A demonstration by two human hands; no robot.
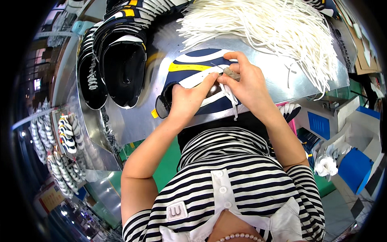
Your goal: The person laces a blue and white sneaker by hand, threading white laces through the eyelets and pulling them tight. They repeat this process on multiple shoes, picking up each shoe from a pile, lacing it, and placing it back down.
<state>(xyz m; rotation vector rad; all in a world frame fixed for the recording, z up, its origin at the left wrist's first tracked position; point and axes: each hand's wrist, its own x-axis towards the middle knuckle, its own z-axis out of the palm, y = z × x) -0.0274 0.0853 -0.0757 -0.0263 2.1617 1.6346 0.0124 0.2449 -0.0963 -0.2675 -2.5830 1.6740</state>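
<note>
A navy, white and yellow shoe upper (183, 67) lies on the metal table in front of me, its black-lined opening toward the left. My left hand (188, 97) is closed on it, the thumb on top by the lace opening and the other fingers hidden inside or beneath. In my right hand (248, 80) is a small awl-like tool (231, 73) with a wrapped handle, pinched between fingers and thumb. Its thin metal shaft points left over the upper. A white shoelace (230, 99) hangs from the upper below my right hand, toward the near table edge.
A large heap of white laces (266, 24) covers the table's far right. Stacked shoe uppers (123, 72) stand in rows at the left. The metal table (278, 88) ends just before my body. Blue and white boxes (320, 123) are at the right, below table level.
</note>
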